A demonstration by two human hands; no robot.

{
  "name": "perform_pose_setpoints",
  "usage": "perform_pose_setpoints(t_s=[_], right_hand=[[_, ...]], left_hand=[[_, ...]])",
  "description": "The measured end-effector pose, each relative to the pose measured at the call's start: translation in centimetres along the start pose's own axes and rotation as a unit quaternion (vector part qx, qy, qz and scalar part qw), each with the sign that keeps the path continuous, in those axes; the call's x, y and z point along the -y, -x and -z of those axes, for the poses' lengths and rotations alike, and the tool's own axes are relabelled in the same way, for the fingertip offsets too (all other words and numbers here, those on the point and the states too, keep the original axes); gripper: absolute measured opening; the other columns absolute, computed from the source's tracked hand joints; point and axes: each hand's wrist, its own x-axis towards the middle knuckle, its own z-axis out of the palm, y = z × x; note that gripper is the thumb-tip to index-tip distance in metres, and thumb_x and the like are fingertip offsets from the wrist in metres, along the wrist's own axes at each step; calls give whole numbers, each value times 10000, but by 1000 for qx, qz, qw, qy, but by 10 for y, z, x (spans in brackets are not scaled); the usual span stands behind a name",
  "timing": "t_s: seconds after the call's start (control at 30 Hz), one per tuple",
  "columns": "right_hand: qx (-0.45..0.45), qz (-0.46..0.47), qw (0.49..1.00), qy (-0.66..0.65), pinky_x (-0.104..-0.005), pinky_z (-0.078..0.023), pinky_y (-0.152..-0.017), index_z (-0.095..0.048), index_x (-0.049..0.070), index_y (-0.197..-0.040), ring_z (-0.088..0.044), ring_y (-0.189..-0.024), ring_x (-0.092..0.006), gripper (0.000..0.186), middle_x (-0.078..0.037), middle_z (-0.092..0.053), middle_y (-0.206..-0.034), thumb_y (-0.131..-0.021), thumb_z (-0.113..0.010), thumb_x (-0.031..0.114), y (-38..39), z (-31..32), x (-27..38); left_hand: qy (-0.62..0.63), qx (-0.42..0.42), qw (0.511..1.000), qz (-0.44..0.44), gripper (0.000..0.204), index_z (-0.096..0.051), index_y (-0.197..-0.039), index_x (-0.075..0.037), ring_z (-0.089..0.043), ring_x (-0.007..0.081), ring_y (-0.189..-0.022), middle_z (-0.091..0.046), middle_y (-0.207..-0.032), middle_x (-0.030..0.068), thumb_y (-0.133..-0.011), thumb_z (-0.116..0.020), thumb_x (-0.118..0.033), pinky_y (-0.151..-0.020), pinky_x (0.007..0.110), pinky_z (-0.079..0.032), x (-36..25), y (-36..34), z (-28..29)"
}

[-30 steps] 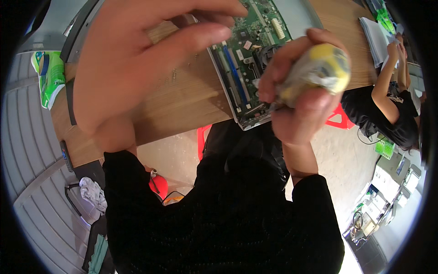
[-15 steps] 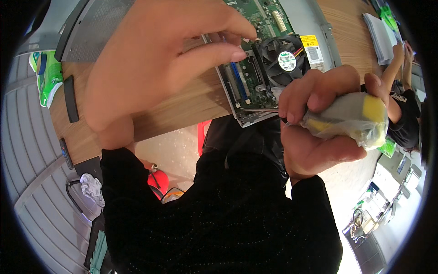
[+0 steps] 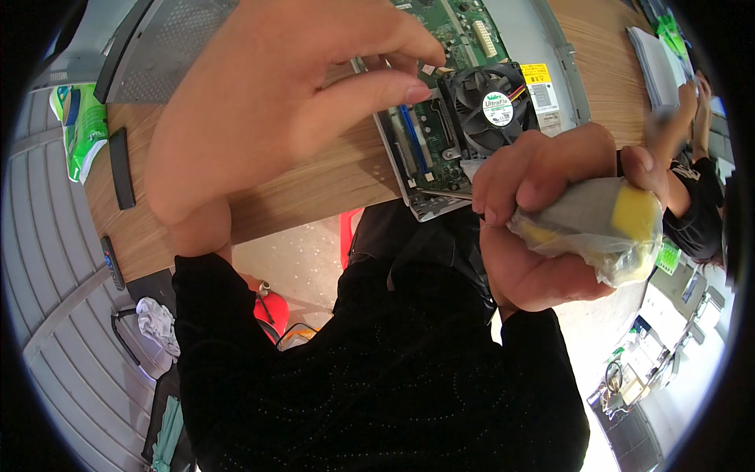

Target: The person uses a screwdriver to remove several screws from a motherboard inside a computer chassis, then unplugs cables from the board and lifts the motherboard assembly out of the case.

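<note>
In my right hand [image 3: 550, 204] is a screwdriver with a grey and yellow handle [image 3: 598, 216] wrapped in clear plastic. The fingers wrap round it, and its thin metal shaft [image 3: 444, 193] points left across the near edge of an opened computer case [image 3: 432, 208]. My left hand [image 3: 299, 102] hovers over the left side of the case, thumb and forefinger apart with nothing visible between them; the other fingers are partly hidden. Inside the case lie a green motherboard [image 3: 421, 20], a blue memory slot [image 3: 413, 134] and a black cooling fan [image 3: 480, 118].
The case rests on a wooden table [image 3: 314, 193]. To the left are a perforated metal panel [image 3: 165, 59], a green packet [image 3: 82, 130], a black strip [image 3: 122, 169] and a remote control [image 3: 112, 263]. Papers [image 3: 654, 67] and another person's arm [image 3: 676, 126] appear at the right.
My right hand and the screwdriver have shifted slightly left, and the handle has tilted a little lower. The left hand stays nearly still.
</note>
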Motion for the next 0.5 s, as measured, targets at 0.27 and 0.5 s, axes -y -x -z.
perform_pose_setpoints(t_s=[0.27,0.5], right_hand=[[69,56,996,-15,-379,-524,-570,-486,-26,-1305,-633,-706,-270,649,-154,-636,-982,-942,-687,472,10,-6,11],[138,109,980,-94,-408,-542,-621,-553,-62,-1234,-667,-766,-312,612,-170,-673,-1004,-915,-761,417,-1,-22,-6]], left_hand=[[45,9,999,-4,260,-731,-1145,-46,-722,270,-918,-728,-995,141,-892,-678,-69,-814,355,-552,-2,1,0],[182,154,962,-136,304,-687,-1141,-18,-678,351,-949,-704,-1058,154,-852,-726,-107,-817,423,-543,10,4,-17]])
